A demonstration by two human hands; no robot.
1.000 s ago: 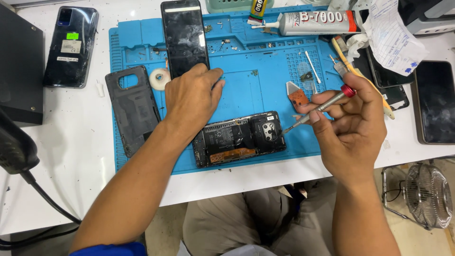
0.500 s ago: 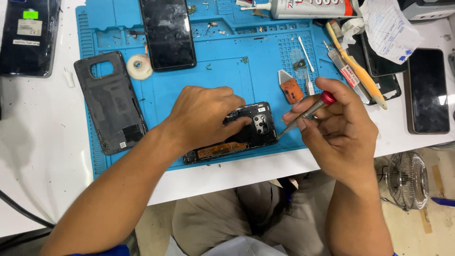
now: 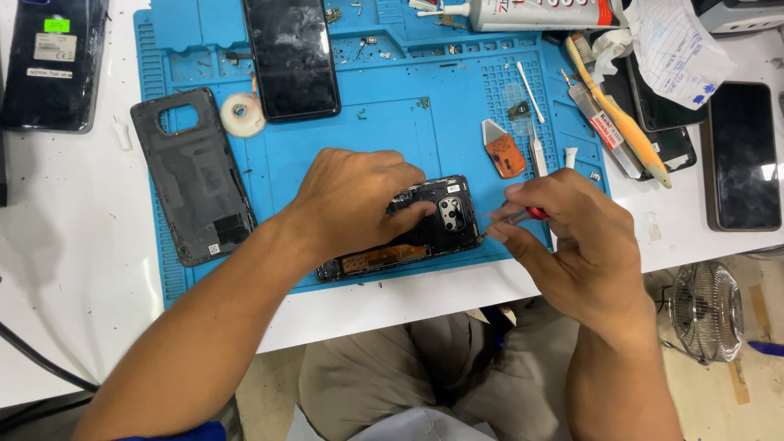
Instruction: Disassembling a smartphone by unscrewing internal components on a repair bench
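- While the opened phone (image 3: 408, 237) lies back-up on the blue repair mat (image 3: 327, 163), near the mat's front edge, the left hand (image 3: 355, 200) presses flat on it, fingers spread over its upper half, pinning it down rather than gripping.
- Phone's camera block and an orange flex strip show beside and below that hand.
- Right hand (image 3: 572, 245) sits just right of the phone, fingers pinched closed on a small screwdriver (image 3: 523, 217) with a red collar; the tip meets the phone's right edge near the camera block.
- Removed dark back cover (image 3: 192, 175) lies left of the phone, half on the mat's left edge, inner side up.
- Small white tape roll (image 3: 242, 114) sits behind-left of the phone, just beside the cover.
- Another dark phone (image 3: 291, 57) lies screen-up behind the phone, at the mat's far side.
- Orange-and-white pry tool (image 3: 502, 151) lies behind-right of the phone on the mat.
- Yellow-handled brush (image 3: 625, 122) lies further right of the phone, across the mat's right edge.
- Glue tube (image 3: 531, 12) lies at the mat's far edge.
- Black phone (image 3: 741, 155) lies on the white worktop (image 3: 65, 245), well right of the opened phone.
- Small fan (image 3: 704, 310) stands below the worktop edge, right of the right hand.
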